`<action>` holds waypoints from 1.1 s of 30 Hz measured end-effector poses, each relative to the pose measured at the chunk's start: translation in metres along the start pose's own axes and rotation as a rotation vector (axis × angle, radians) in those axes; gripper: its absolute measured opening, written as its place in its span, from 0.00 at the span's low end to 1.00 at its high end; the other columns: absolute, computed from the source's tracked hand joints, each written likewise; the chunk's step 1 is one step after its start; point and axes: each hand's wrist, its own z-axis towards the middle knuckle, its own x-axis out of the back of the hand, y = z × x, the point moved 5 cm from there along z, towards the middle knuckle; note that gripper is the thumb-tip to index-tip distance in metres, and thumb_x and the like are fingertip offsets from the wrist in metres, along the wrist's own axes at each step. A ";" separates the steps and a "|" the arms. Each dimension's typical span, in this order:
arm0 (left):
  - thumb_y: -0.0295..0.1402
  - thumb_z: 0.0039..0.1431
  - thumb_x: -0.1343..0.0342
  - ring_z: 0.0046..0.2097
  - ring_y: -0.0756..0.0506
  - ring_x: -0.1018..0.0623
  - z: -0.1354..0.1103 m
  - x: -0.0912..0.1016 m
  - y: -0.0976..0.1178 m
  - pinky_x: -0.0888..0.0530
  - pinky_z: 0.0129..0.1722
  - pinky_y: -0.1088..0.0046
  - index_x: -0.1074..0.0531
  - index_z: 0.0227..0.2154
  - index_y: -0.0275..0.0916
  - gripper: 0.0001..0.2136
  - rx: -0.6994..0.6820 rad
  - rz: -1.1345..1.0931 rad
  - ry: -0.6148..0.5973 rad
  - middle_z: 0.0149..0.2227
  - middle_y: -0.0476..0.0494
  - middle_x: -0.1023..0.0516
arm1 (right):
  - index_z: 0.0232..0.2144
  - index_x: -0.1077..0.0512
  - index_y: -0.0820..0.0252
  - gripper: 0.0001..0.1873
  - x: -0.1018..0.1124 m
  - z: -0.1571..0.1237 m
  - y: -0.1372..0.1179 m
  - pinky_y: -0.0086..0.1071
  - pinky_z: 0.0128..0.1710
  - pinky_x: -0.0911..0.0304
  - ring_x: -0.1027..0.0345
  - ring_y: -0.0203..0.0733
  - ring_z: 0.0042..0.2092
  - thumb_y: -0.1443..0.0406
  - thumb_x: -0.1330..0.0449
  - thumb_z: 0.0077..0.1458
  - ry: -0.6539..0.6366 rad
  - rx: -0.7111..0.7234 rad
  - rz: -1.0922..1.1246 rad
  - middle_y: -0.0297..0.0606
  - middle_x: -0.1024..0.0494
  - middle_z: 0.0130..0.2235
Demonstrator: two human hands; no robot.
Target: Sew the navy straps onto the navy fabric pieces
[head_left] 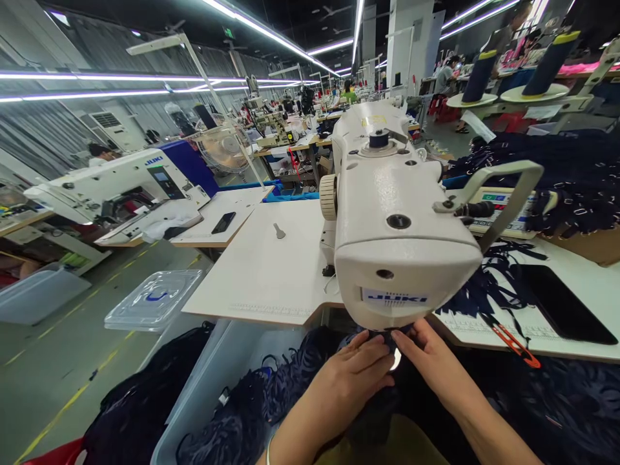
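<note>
Navy cloth (376, 410) lies below our hands, in front of the machine; its far edge is hidden beneath the machine head. At far left we see a clear bin (43, 296) on the floor; we cannot tell what it holds. Next comes a clear lid (169, 284) with a blue handle, on a box whose contents we cannot make out. Nearer us, a dark heap (140, 387) slumps beside an open clear tub (192, 402). The tub holds a tangle of navy straps (285, 387), piled high towards our left arm, with a small pale piece among them.

Our left hand (356, 369) rests over the cloth, fingers side by side; we cannot tell whether they grip it. Just above is the white machine (402, 245). Our right hand (433, 360) is beside it, thumb reaching towards the left fingers; its other fingertips are hidden, so we cannot tell whether they close on the cloth. Further right, orange snips (516, 342) lie near a black phone (564, 303). Behind, a carton (593, 247) sits under a mound of buckled straps (576, 184).
</note>
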 end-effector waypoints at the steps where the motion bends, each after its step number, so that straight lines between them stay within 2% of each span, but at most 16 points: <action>1: 0.30 0.70 0.52 0.59 0.49 0.30 0.000 0.000 0.000 0.39 0.65 0.68 0.31 0.53 0.36 0.12 -0.001 0.003 -0.032 0.52 0.44 0.24 | 0.43 0.32 0.54 0.14 0.000 0.000 0.001 0.33 0.37 0.39 0.38 0.41 0.35 0.53 0.43 0.59 -0.005 0.002 0.002 0.31 0.32 0.31; 4: 0.30 0.69 0.50 0.59 0.50 0.29 0.001 -0.001 -0.001 0.39 0.65 0.68 0.30 0.53 0.37 0.12 -0.009 0.015 -0.091 0.52 0.45 0.24 | 0.42 0.32 0.53 0.13 -0.001 0.001 0.000 0.32 0.40 0.39 0.36 0.42 0.39 0.53 0.44 0.60 -0.032 0.023 0.023 0.32 0.31 0.34; 9: 0.30 0.69 0.50 0.57 0.50 0.28 0.002 0.002 -0.002 0.39 0.65 0.69 0.30 0.51 0.37 0.11 -0.006 0.004 -0.079 0.50 0.45 0.23 | 0.43 0.31 0.53 0.14 -0.001 0.000 0.000 0.32 0.43 0.37 0.34 0.46 0.45 0.53 0.43 0.60 -0.034 0.029 0.075 0.36 0.27 0.38; 14: 0.29 0.69 0.50 0.56 0.50 0.26 0.002 0.001 -0.003 0.41 0.65 0.70 0.30 0.52 0.36 0.12 -0.026 -0.003 -0.105 0.50 0.44 0.24 | 0.49 0.33 0.52 0.18 -0.004 -0.001 0.000 0.32 0.45 0.36 0.33 0.44 0.44 0.52 0.43 0.60 -0.036 0.017 0.100 0.35 0.25 0.40; 19: 0.30 0.69 0.50 0.56 0.50 0.27 0.004 0.001 -0.002 0.41 0.65 0.70 0.31 0.52 0.35 0.12 -0.052 0.018 -0.114 0.51 0.44 0.24 | 0.47 0.31 0.53 0.16 -0.002 -0.001 -0.004 0.33 0.44 0.36 0.32 0.45 0.43 0.53 0.43 0.60 -0.007 0.035 0.041 0.36 0.24 0.38; 22: 0.33 0.69 0.49 0.55 0.50 0.26 0.004 0.000 0.001 0.39 0.63 0.70 0.29 0.50 0.38 0.10 -0.037 0.131 -0.050 0.47 0.47 0.22 | 0.45 0.29 0.53 0.15 0.005 0.003 -0.011 0.36 0.47 0.36 0.31 0.47 0.44 0.54 0.43 0.59 -0.011 0.092 -0.008 0.37 0.24 0.39; 26: 0.37 0.67 0.46 0.51 0.48 0.25 0.000 -0.007 0.004 0.35 0.55 0.68 0.28 0.49 0.42 0.10 0.080 0.306 0.033 0.45 0.49 0.21 | 0.34 0.27 0.55 0.10 0.017 0.019 -0.022 0.41 0.48 0.36 0.31 0.51 0.43 0.56 0.42 0.55 0.067 0.154 -0.225 0.37 0.23 0.33; 28: 0.39 0.67 0.46 0.52 0.47 0.25 -0.002 -0.012 0.006 0.35 0.53 0.68 0.29 0.50 0.42 0.12 0.131 0.361 0.037 0.46 0.48 0.22 | 0.34 0.26 0.55 0.11 0.019 0.029 -0.028 0.44 0.49 0.37 0.31 0.54 0.46 0.57 0.41 0.51 0.101 0.211 -0.299 0.40 0.21 0.37; 30: 0.40 0.68 0.47 0.52 0.47 0.26 -0.003 -0.015 0.009 0.37 0.52 0.67 0.29 0.51 0.41 0.14 0.157 0.409 0.064 0.47 0.47 0.23 | 0.35 0.24 0.55 0.13 0.018 0.037 -0.032 0.46 0.49 0.37 0.31 0.56 0.48 0.57 0.42 0.48 0.093 0.261 -0.326 0.41 0.20 0.41; 33: 0.40 0.69 0.50 0.52 0.47 0.28 -0.003 -0.018 0.013 0.40 0.54 0.66 0.30 0.53 0.40 0.15 0.185 0.457 0.112 0.48 0.47 0.24 | 0.29 0.23 0.54 0.10 0.014 0.049 -0.031 0.48 0.45 0.34 0.28 0.58 0.43 0.58 0.42 0.45 0.042 0.289 -0.339 0.43 0.18 0.38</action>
